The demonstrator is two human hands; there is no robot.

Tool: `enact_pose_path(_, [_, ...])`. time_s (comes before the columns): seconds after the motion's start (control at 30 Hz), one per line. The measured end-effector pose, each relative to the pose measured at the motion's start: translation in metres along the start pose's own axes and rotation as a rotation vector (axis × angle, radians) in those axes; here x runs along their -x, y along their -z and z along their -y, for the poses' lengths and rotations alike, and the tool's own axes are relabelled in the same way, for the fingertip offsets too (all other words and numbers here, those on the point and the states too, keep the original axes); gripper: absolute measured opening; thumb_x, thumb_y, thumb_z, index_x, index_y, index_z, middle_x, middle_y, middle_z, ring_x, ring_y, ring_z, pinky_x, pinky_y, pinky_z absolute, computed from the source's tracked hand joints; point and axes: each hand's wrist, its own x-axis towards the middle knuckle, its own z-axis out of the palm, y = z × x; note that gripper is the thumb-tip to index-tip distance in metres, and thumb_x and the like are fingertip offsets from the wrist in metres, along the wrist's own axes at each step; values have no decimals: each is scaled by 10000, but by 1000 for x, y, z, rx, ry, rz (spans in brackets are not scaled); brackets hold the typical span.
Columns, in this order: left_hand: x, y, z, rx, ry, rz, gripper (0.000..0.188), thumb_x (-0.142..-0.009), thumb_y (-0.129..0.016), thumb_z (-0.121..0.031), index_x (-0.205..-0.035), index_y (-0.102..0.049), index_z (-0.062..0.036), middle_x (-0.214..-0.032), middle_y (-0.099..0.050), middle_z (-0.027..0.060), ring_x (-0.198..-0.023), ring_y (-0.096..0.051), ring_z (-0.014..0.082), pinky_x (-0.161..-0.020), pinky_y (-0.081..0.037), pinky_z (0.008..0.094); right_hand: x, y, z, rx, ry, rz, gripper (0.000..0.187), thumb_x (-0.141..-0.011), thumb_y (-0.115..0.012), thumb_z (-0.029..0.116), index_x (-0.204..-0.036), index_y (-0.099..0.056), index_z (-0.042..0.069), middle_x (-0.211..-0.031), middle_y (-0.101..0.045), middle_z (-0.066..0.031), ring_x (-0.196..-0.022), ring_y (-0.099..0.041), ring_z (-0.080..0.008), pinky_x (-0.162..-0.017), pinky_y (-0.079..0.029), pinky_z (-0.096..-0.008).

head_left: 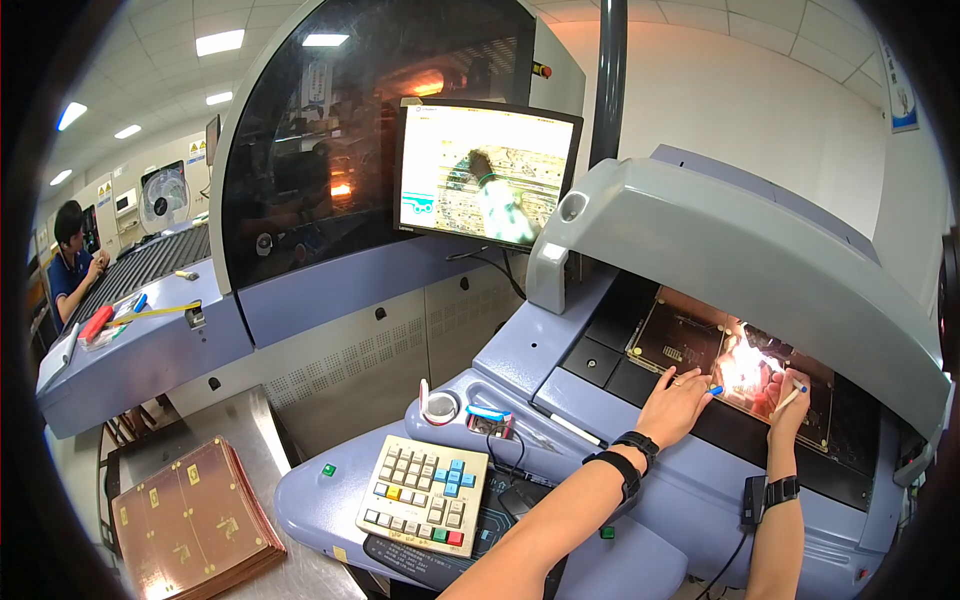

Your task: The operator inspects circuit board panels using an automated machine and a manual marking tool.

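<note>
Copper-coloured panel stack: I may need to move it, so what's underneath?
A metal table bears the stack; the patch directly beneath is covered, so anything there cannot be seen.

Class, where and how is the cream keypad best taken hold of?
Probably grip the keypad by its left and right edges, coming from above: it is a boxy block with keys over most of its top, so edges seem safer.

A black bed (612,328) at right is topped by a brown panel (680,330); a metal table (262,440) at lower left, by 1 stack of boards (195,520).
</note>
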Motion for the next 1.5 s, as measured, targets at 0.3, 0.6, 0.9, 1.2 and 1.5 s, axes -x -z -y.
enact_pose_path(0.3, [-1, -3, 2, -6, -4, -20, 359, -1003, -432, -280, -1253, -541, -46, -1280, -582, 73, -1294, -449, 218, -1122, -254, 435, 3, -3, 9, -74, -30, -33, 147, -975, -536, 175, -1018, -564, 37, -820, -627, -50, -628, -584, -71, -602, -539, -226])
enact_pose_path(0.6, [0, -2, 4, 25, -11, -15, 346, -994, -456, -272, -1253, -550, -64, -1282, -584, 73, -1288, -460, 218, -1116, -261, 444, 10, -2, 15, -100, -39, -3, 145, -978, -532, 162, -1007, -565, 23, -801, -615, -46, -622, -567, -69, -568, -524, -221])
enact_pose_path(0.9, [11, 46, 10, 247, -211, -23, 260, -985, -411, -199, -883, -597, -48, -1226, -568, 134, -1262, -421, 338, -1090, -282, 445, 93, 33, 91, -227, -13, 120, 188, -995, -520, 228, -1021, -530, 42, -832, -636, -79, -721, -623, -115, -710, -541, -266])
enact_pose_path(1.2, [90, 138, -52, 679, 102, 459, 358, -1028, -367, -305, -819, -534, -67, -1184, -509, 95, -1211, -386, 244, -1063, -247, 377, 173, 30, 170, -522, -224, 478, 225, -991, -488, 282, -938, -467, 65, -768, -599, -100, -704, -589, -160, -785, -529, -352])
enact_pose_path(1.5, [106, 157, -68, 714, 223, 578, 406, -1030, -374, -383, -840, -546, -68, -995, -524, 45, -1176, -372, 224, -1052, -252, 385, 190, 31, 183, -459, -209, 556, 184, -988, -513, 222, -964, -475, 44, -816, -618, -111, -738, -595, -160, -711, -508, -300])
